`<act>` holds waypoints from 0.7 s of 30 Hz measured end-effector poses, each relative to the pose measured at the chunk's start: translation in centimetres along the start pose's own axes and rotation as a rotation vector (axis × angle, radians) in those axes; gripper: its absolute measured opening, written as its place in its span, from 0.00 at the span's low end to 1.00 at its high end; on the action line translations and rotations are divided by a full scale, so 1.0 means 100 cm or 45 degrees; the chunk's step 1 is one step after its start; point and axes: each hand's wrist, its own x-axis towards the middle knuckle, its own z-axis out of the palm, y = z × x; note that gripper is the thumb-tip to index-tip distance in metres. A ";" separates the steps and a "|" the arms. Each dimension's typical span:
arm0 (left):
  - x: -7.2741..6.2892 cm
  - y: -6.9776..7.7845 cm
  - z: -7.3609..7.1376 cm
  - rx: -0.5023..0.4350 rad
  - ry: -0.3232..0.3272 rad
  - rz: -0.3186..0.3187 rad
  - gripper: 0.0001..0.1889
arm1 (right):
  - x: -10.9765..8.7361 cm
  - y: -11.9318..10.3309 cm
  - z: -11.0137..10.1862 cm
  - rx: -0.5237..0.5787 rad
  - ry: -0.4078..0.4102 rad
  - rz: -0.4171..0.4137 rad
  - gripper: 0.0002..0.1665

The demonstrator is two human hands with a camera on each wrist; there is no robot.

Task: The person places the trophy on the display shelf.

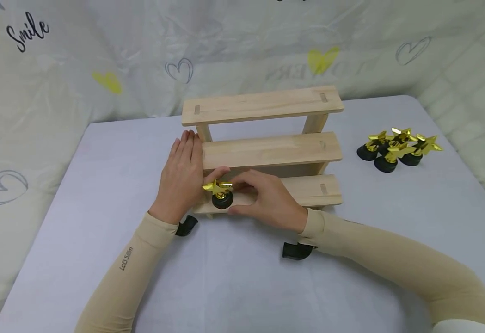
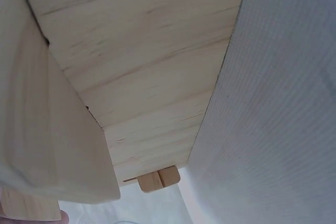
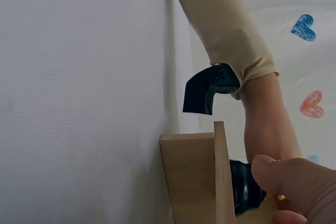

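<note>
A small gold star trophy (image 1: 222, 200) with a round black base stands upright on the lowest step of a wooden three-tier shelf (image 1: 271, 150), at its left end. My right hand (image 1: 267, 199) has its thumb and fingers curved about the trophy's right side. In the right wrist view the thumb (image 3: 273, 174) overlaps the black base (image 3: 244, 187). My left hand (image 1: 184, 175) lies with straight fingers along the left end of the shelf, its thumb stretched toward the trophy. Wooden boards of the shelf (image 2: 142, 66) fill much of the left wrist view.
Several more gold star trophies (image 1: 396, 150) with black bases stand in a group on the right of the white-covered table (image 1: 242, 286). A printed cloth (image 1: 242, 51) hangs behind the table. Black wrist-camera mounts (image 1: 297, 251) stick out under both wrists.
</note>
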 end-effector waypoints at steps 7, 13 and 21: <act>-0.002 -0.002 0.003 0.011 -0.028 -0.003 0.56 | -0.020 0.008 -0.023 0.195 0.039 0.117 0.24; -0.002 -0.002 0.004 0.025 -0.024 -0.011 0.55 | -0.035 0.015 -0.049 0.248 0.131 0.098 0.18; 0.000 0.000 0.002 0.037 0.003 0.009 0.56 | -0.047 0.026 -0.096 0.272 0.304 -0.005 0.13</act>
